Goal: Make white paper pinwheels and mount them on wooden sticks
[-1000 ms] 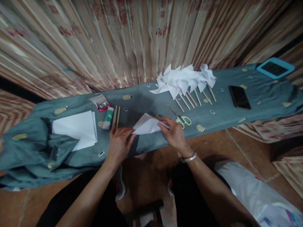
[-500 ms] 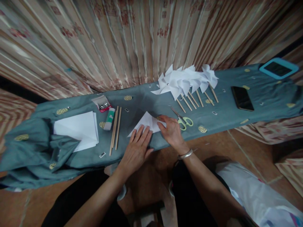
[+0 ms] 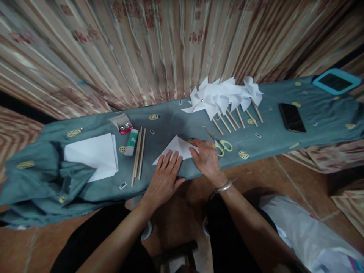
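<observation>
A white sheet of paper, folded into a triangle, lies at the table's front edge with its peak pointing away from me. My left hand rests flat on its lower left part, fingers stretched out. At the right corner, my right hand grips the paper between thumb and bent fingers; that corner is partly hidden. Just right of this hand lie scissors with pale green handles, partly covered by it. Several white paper pinwheels on wooden sticks lie in an overlapping row behind.
Left of the paper are several wooden sticks, a glue stick and an opened small box of metal pins. A stack of white paper lies farther left, partly under bunched cloth. A phone and a blue-framed tablet lie right.
Both hands stay nearly where they were on the folded paper. The paper's peak sits very slightly lower, and the whole view has shifted a touch.
</observation>
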`<act>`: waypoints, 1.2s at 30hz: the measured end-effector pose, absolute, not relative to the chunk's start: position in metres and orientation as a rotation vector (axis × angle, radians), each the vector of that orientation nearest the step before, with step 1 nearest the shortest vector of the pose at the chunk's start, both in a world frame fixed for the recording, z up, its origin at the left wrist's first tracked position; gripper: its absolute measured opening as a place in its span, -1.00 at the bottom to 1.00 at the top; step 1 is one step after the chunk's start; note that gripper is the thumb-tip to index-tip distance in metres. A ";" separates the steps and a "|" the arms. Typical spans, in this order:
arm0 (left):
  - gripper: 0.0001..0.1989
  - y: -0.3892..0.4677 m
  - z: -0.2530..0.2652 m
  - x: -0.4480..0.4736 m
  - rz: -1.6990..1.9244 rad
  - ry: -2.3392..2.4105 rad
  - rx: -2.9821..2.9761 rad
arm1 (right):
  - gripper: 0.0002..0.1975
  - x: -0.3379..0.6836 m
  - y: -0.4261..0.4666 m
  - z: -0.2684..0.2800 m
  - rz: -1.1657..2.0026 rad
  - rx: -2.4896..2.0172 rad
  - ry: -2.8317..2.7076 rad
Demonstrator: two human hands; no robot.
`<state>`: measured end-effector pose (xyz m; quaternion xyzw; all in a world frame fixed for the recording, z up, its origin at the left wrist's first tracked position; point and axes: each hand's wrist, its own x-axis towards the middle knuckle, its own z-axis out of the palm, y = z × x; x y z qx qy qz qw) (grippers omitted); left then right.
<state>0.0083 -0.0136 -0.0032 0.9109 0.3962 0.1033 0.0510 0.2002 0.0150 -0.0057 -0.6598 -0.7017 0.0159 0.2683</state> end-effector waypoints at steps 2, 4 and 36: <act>-0.35 -0.014 -0.003 0.009 0.317 1.208 2.769 | -0.68 0.200 0.015 -0.006 -0.005 -1.742 -1.892; -0.35 -0.014 -0.003 0.009 0.309 1.215 2.769 | -0.70 0.200 0.015 -0.006 -0.046 -1.716 -1.892; -0.33 -0.013 -0.003 0.009 0.220 1.213 2.769 | -0.61 0.194 0.011 0.000 -0.053 -1.793 -1.975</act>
